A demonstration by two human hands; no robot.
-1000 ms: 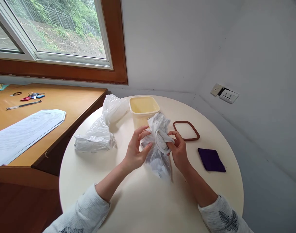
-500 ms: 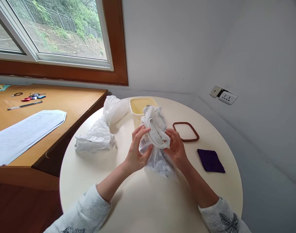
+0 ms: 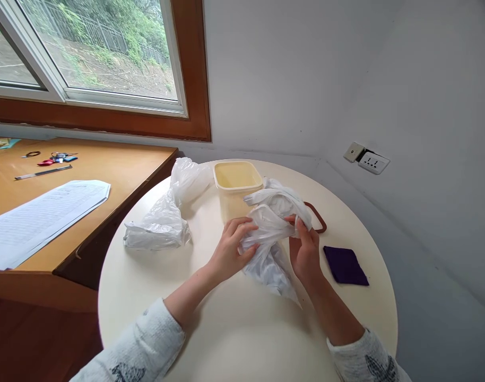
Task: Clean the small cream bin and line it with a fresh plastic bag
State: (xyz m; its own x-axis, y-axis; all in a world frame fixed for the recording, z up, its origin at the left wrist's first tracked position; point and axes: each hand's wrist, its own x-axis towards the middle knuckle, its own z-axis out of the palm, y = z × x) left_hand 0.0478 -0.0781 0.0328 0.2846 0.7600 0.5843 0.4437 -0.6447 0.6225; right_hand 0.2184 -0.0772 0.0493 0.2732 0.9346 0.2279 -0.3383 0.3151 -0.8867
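Observation:
A crumpled white plastic bag (image 3: 272, 223) is held above the round table between both hands, its lower part hanging toward the tabletop. My right hand (image 3: 305, 252) pinches a twisted strand of it at the right. On the other side, my left hand (image 3: 230, 249) is closed around the bag's left edge, with thumb and fingers against the plastic. Just behind stands an open pale yellow plastic container (image 3: 236, 193), partly covered by the bag. A brown square ring (image 3: 317, 216) lies behind my right hand, mostly hidden. The bag's inside cannot be made out.
Another white plastic bag (image 3: 158, 225) lies on the left of the round white table (image 3: 226, 334). A folded dark purple cloth (image 3: 346, 266) rests at the right. The wooden desk (image 3: 147, 159) at left carries papers (image 3: 51, 220), a pen (image 3: 43, 172) and keys (image 3: 59, 158).
My right hand has moved right, drawing the bag's twisted part out with it. The bag is spread wider and uncovers more of the yellow container, while the brown ring is now more hidden.

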